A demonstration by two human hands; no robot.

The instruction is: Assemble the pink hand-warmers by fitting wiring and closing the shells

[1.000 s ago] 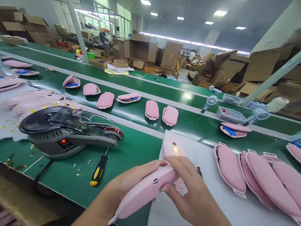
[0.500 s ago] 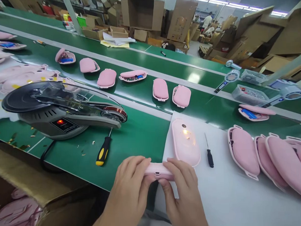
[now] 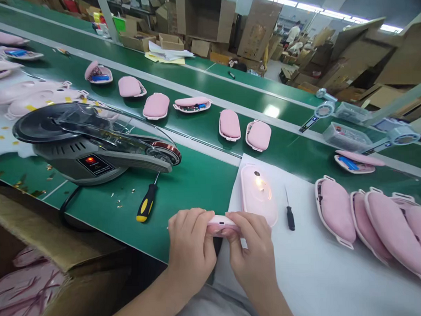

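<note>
Between my two hands is a pink plastic case (image 3: 222,221), seen edge-on with a small dark port in its rim. My left hand (image 3: 193,246) grips its left end, fingers on top and thumb beneath. At the other end my right hand (image 3: 251,248) pinches it the same way. Just beyond lies another pink case (image 3: 256,202) with a glowing light and a dark round spot, on a white sheet (image 3: 304,274). To its right is a small black screwdriver (image 3: 290,217). A yellow-and-black screwdriver (image 3: 147,204) lies left of my hands on the green bench.
A grey tape-dispenser-like machine (image 3: 92,143) with a red light stands at the left. Several pink cases (image 3: 336,209) lean together on the right. More half-open cases (image 3: 230,125) line the green belt. A cardboard box (image 3: 37,238) holding pink parts sits lower left.
Both hands and the held case have moved slightly up in the view, nearer the lit case. The held case's edge with the port shows thinner now. The camera view has shifted a little.
</note>
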